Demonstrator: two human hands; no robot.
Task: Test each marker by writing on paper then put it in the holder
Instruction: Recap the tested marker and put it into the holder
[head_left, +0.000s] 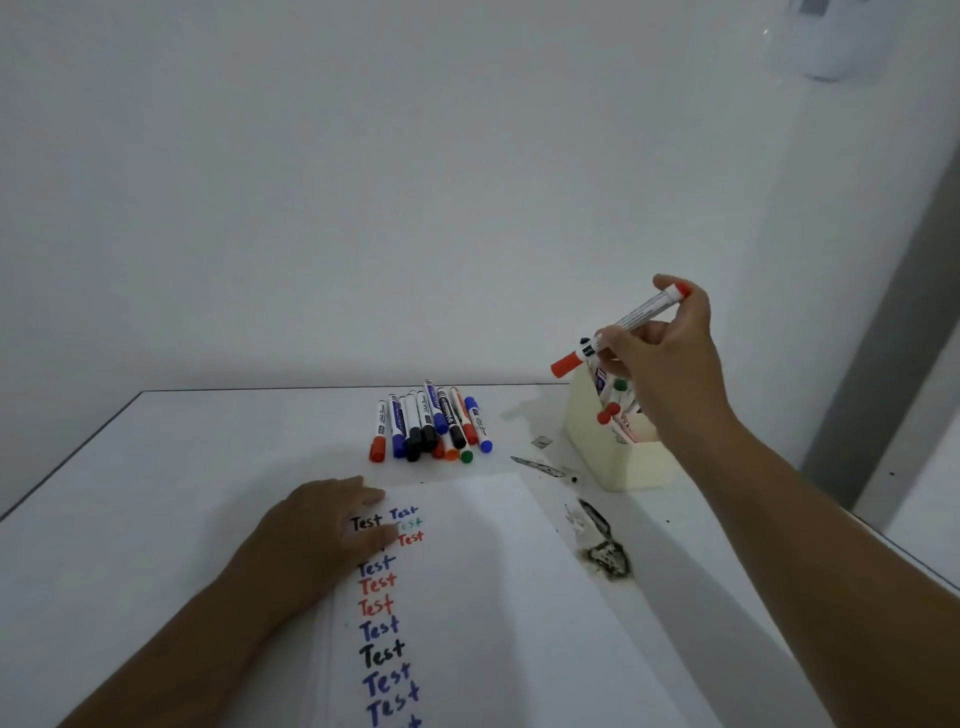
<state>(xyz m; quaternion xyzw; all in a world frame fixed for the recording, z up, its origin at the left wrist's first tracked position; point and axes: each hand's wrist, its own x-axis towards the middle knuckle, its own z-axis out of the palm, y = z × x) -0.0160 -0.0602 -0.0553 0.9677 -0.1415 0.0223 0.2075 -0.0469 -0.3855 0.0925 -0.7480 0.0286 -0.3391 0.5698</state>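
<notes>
Marker (623, 325) pinched in right hand (662, 353) fingers (613, 340), above holder (608, 447).

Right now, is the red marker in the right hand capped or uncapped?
Capped: a red cap covers the lower end of the red marker, held by the right hand above the holder.

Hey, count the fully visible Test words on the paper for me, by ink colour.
Black words: 2
Blue words: 5
Red words: 3
Green words: 1
Total: 11, not counting one cut off at the bottom edge or any hidden under the left hand.
</notes>
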